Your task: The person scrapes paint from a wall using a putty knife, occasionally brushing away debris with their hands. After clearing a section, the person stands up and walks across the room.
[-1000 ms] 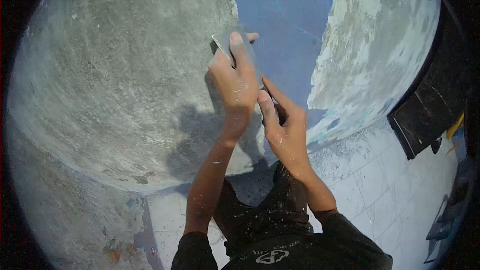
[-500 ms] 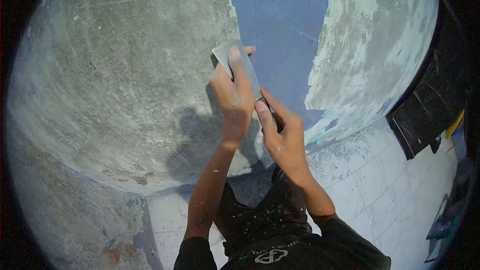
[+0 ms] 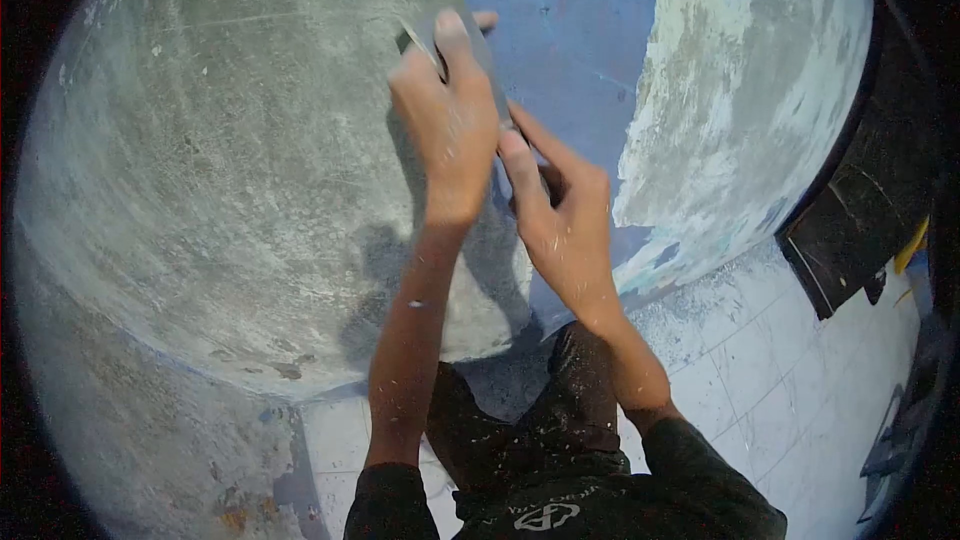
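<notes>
Head view: the left hand (image 3: 447, 120) presses the blade of a flat grey metal scraper (image 3: 472, 45) against the wall, fingers laid over the blade and gripping it. The right hand (image 3: 562, 225) is clenched just below on the handle, which it mostly hides. The blade lies where the bare grey plaster wall (image 3: 220, 160) meets a blue painted strip (image 3: 575, 30). A white dusty tiled floor (image 3: 770, 370) and a black leaning board (image 3: 860, 230) are well apart to the right.
</notes>
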Demonstrator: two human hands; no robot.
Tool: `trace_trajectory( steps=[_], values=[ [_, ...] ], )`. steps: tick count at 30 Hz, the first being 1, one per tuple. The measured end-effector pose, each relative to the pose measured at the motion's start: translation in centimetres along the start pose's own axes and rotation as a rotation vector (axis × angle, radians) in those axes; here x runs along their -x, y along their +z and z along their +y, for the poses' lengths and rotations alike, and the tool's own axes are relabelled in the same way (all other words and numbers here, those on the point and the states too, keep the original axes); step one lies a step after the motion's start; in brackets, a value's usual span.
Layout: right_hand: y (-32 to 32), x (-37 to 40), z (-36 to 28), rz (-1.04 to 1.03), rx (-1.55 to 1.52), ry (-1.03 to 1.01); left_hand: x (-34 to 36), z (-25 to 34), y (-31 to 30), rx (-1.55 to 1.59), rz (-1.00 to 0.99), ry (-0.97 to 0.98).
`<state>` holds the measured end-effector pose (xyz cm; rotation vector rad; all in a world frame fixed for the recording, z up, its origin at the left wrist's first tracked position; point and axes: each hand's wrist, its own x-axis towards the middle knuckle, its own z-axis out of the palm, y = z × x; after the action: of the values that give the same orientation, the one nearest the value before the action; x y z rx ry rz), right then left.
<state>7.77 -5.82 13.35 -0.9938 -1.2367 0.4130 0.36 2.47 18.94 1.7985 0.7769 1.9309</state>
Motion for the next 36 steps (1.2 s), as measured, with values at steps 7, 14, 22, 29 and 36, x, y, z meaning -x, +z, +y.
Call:
trace_trajectory(
  steps=[7,14,22,29,36],
  values=[
    [-0.9,1.8,0.4,-0.050,0.021,0.171,2.5,-2.4,0.7,-0.024,0.061,0.008],
    [0.3,1.8,0.8,0.017,-0.059,0.023,1.3,-1.2,-0.3,-0.038,-0.027,-0.009],
    [-0.2,-0.8,-1.7,-0.004,-0.073,-0.021,-2.5,0.5,0.5,-0.031,0.019,0.132],
    [-0.7,0.3,-1.0,-0.018,-0.034,-0.001,-0.1,0.0,0.5,0.004,0.017,0.043],
    [-1.3,1.6,0.0,-0.044,0.060,-0.004,1.9,-1.8,0.6,-0.006,0.057,0.023]
  ],
)
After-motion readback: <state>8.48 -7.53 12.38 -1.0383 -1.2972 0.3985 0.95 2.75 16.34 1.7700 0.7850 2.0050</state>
